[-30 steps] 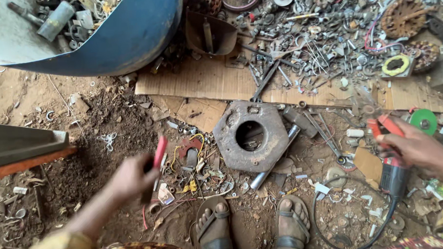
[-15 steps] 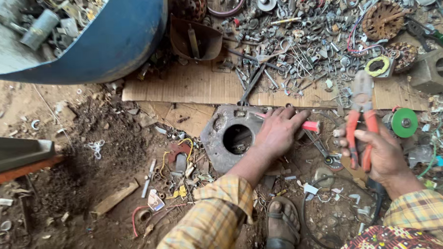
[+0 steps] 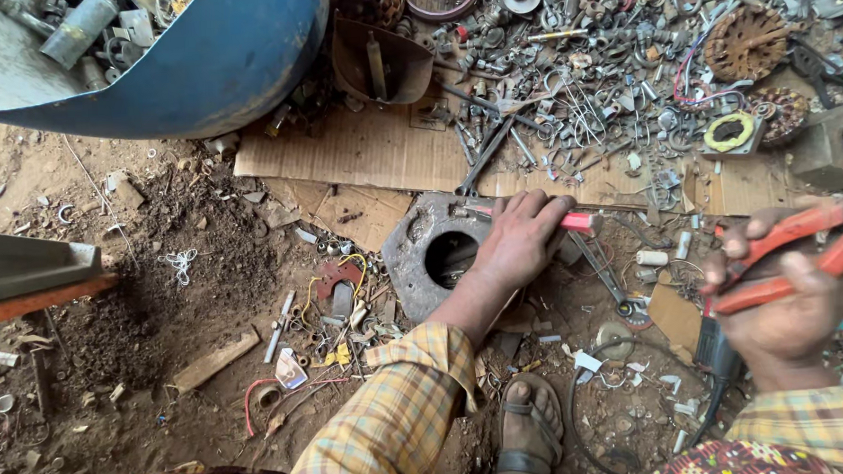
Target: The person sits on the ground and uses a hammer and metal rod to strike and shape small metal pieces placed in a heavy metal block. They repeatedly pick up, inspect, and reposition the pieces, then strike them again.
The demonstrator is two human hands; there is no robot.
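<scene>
1. Red-handled screwdriver (image 3: 572, 223) lies clenched under the left hand (image 3: 521, 237), on the metal plate (image 3: 422, 256) at centre.
2. Right hand (image 3: 789, 297), at three o'clock, grasps pliers (image 3: 801, 249).
3. Best to keep the plate pinned flat.

A single head-worn camera looks almost straight down from close above at a dirt floor, facing away from the wearer. A sandalled foot (image 3: 529, 431) marks the near edge, a big blue metal drum (image 3: 196, 67) the far left corner.
</scene>
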